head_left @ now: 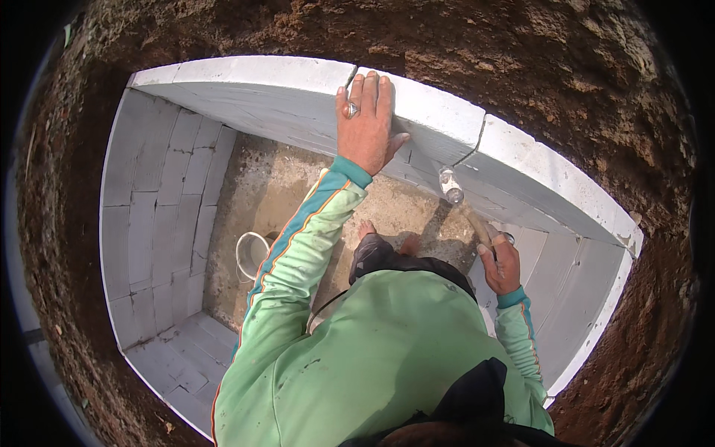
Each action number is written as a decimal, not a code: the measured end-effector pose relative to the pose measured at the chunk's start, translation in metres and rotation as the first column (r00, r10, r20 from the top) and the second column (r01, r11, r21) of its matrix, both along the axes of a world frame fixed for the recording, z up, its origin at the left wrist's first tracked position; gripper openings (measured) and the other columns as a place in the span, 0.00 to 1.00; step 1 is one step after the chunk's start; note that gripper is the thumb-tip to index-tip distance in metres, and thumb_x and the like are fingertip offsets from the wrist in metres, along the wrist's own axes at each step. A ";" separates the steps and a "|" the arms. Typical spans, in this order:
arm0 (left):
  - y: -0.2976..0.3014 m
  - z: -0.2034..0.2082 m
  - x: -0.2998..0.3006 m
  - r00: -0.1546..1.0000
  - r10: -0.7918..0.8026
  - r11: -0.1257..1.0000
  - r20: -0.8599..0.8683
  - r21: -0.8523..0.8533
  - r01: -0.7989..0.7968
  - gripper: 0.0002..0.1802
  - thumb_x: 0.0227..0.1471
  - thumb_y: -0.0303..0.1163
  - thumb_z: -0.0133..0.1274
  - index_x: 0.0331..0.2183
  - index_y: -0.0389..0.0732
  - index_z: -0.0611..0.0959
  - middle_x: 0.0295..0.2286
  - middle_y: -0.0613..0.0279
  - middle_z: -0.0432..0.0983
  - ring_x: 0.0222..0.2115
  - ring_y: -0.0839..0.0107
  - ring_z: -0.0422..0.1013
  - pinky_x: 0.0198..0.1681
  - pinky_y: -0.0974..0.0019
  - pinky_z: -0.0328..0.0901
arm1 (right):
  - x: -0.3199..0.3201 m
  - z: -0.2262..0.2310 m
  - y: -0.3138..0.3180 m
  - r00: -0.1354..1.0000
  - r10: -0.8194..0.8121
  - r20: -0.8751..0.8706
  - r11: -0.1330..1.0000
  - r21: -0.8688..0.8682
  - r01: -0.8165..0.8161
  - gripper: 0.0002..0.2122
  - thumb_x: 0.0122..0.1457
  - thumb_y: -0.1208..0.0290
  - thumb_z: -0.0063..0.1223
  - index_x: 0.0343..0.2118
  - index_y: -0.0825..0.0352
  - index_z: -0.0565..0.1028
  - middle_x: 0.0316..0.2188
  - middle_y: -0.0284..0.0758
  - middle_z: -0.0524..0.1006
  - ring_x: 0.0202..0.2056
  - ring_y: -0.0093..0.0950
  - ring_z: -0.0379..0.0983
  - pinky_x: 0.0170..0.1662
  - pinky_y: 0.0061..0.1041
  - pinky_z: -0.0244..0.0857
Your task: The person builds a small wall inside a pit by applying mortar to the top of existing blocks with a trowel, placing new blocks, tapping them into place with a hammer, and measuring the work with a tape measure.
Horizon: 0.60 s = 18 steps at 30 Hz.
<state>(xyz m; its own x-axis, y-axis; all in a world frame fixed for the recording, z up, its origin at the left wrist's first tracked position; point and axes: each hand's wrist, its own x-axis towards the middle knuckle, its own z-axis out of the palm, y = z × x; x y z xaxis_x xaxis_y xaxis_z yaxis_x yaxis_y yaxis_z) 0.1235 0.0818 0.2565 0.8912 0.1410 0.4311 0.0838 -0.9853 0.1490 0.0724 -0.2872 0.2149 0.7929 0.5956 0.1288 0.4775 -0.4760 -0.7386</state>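
Note:
My left hand (366, 127) lies flat on the far wall of pale grey blocks (436, 113), its fingers stretched over the top edge close to a vertical joint. A ring shows on one finger. At the right, my right hand (500, 264) is closed round the wooden handle of a hammer (477, 223). The hammer's whitish, worn metal head (450, 185) is in front of the far wall's inner face, near another joint; whether it touches the block I cannot tell. A small shiny round thing shows beside my right fingers, too small to name.
Block walls surround me, with the left wall (160, 201) and right wall (573, 290) joining the far one. A pale bucket (253, 255) stands on the rough, stained floor (257, 175) to my left, partly behind my sleeve. Brown soil (514, 56) rises outside the walls.

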 end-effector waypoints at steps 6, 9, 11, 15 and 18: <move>0.024 -0.020 -0.034 0.993 0.114 0.993 -0.006 0.008 -0.114 0.57 0.40 0.41 0.73 0.67 0.44 0.60 0.67 0.55 0.56 0.68 0.52 0.51 0.66 0.32 0.45 | 0.016 0.077 0.021 0.989 -0.130 -0.074 0.987 0.084 0.136 0.24 0.63 0.78 0.52 0.64 0.71 0.67 0.45 0.49 0.79 0.41 0.43 0.77 0.48 0.35 0.70; 0.029 -0.012 -0.035 0.993 0.116 0.992 -0.034 0.051 -0.114 0.55 0.40 0.40 0.72 0.66 0.46 0.62 0.66 0.57 0.57 0.68 0.53 0.52 0.66 0.31 0.46 | 0.038 0.115 0.051 0.978 -0.148 -0.145 0.980 0.113 0.165 0.25 0.65 0.77 0.49 0.66 0.69 0.65 0.48 0.50 0.78 0.44 0.44 0.77 0.51 0.34 0.69; 0.025 -0.008 -0.034 0.990 0.127 0.989 -0.054 0.080 -0.123 0.54 0.40 0.40 0.72 0.66 0.47 0.64 0.66 0.59 0.58 0.68 0.53 0.53 0.65 0.30 0.46 | 0.051 0.133 0.069 0.965 -0.121 -0.233 0.987 0.071 0.141 0.25 0.66 0.75 0.47 0.67 0.68 0.64 0.51 0.50 0.77 0.49 0.45 0.76 0.54 0.34 0.67; 0.027 0.001 -0.036 0.987 0.143 0.982 -0.079 0.135 -0.132 0.51 0.40 0.39 0.71 0.64 0.47 0.65 0.65 0.59 0.59 0.67 0.52 0.53 0.65 0.30 0.46 | 0.072 0.126 0.088 0.972 -0.054 -0.230 0.995 -0.092 0.033 0.24 0.68 0.72 0.44 0.67 0.67 0.64 0.57 0.51 0.74 0.56 0.47 0.72 0.60 0.34 0.62; 0.030 -0.001 -0.042 0.981 0.183 0.971 -0.059 0.169 -0.171 0.50 0.41 0.37 0.70 0.64 0.46 0.65 0.64 0.58 0.60 0.67 0.51 0.54 0.65 0.30 0.46 | 0.071 0.114 0.096 0.986 0.013 -0.163 0.996 -0.089 -0.028 0.23 0.69 0.71 0.42 0.67 0.66 0.64 0.58 0.51 0.73 0.57 0.48 0.71 0.61 0.35 0.62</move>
<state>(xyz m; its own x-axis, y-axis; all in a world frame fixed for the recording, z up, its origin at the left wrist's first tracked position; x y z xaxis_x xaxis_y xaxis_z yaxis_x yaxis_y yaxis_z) 0.0814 0.1122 0.2552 0.8884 0.2331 0.3955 0.2639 -0.9643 -0.0243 0.1437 -0.1908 0.3287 0.7861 0.6155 -0.0558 0.3652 -0.5355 -0.7615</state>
